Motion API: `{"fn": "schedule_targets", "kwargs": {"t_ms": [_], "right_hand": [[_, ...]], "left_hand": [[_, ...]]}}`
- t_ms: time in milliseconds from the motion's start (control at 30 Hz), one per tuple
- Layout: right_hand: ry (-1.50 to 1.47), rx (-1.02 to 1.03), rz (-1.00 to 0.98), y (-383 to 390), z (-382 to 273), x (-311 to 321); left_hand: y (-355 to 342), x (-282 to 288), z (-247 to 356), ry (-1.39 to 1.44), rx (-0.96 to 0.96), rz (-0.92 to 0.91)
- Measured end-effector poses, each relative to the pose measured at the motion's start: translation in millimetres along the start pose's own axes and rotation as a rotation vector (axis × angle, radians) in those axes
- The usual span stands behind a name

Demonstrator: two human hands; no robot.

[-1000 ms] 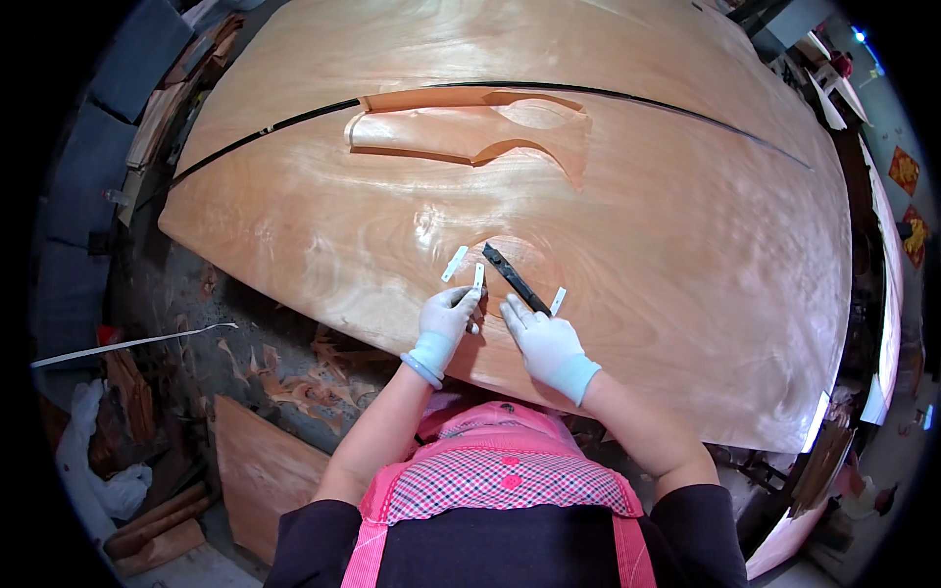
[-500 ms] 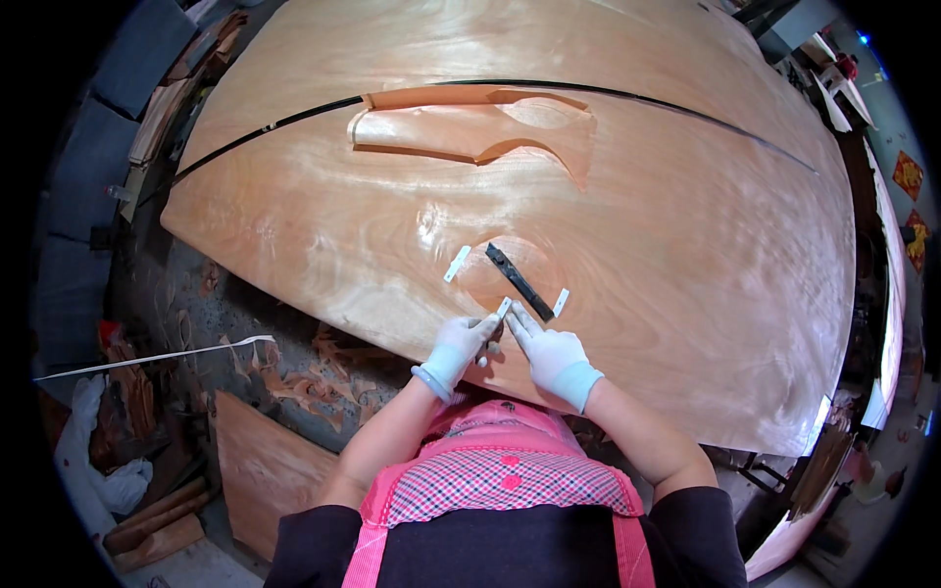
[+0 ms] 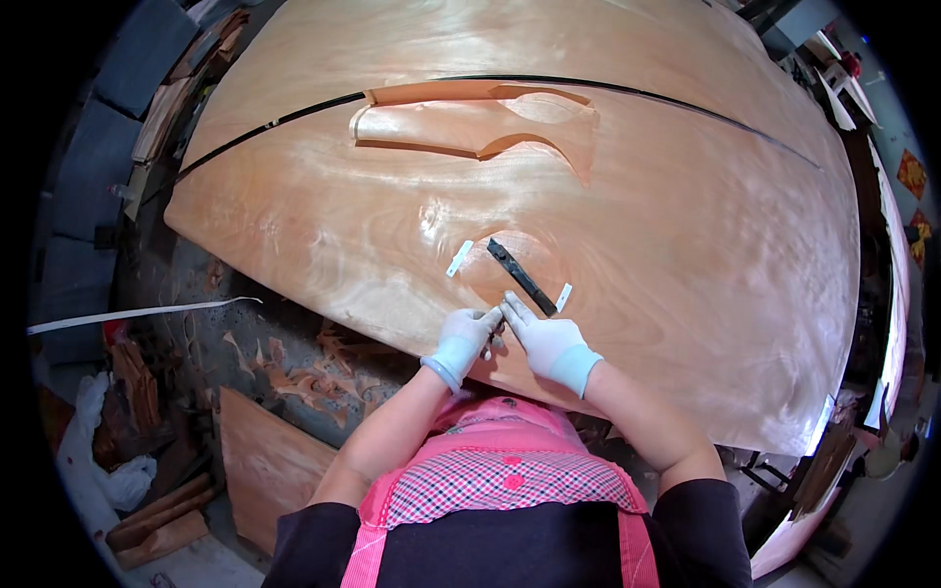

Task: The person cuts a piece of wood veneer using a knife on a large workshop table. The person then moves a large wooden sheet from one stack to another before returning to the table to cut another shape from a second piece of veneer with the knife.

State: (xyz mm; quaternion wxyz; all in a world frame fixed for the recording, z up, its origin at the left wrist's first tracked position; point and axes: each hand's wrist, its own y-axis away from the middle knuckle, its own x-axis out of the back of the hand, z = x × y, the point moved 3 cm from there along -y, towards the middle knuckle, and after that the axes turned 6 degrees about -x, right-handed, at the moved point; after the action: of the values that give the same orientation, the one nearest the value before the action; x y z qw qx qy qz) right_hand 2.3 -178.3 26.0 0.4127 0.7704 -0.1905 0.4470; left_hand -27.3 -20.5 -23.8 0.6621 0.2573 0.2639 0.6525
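Observation:
Both my hands wear white gloves at the near edge of a large wood veneer sheet. My left hand is closed, its thumb and fingers drawn together at the veneer; what they hold, if anything, is hidden. Beside it, my right hand lies with fingers stretched out, tips pressed on the veneer by the left fingertips. Just beyond them is an oval patch in the veneer. A black utility knife rests slantwise across it. One short white tape piece sticks at its left, another tape piece at its right.
A partly curled veneer piece lies farther back, along a long thin black strip. Veneer scraps litter the floor at left, below a pale narrow strip. A wooden panel leans near my left arm.
The white tape piece that showed at my fingertips is now covered by my right fingers, which have shifted slightly left. The pale strip at left has swung upward in view.

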Motion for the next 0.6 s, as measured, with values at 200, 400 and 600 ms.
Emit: {"fn": "schedule_targets", "kwargs": {"t_ms": [200,400,600], "right_hand": [[0.075,-0.016,-0.095,3,-9,0],[0.123,0.008,-0.151,1,-12,-7],[0.112,-0.017,-0.150,3,-10,-2]], "left_hand": [[35,16,-23,0.299,0.219,-0.236],[43,17,-19,0.123,0.117,-0.034],[28,80,45,-1.060,-0.255,0.140]]}}
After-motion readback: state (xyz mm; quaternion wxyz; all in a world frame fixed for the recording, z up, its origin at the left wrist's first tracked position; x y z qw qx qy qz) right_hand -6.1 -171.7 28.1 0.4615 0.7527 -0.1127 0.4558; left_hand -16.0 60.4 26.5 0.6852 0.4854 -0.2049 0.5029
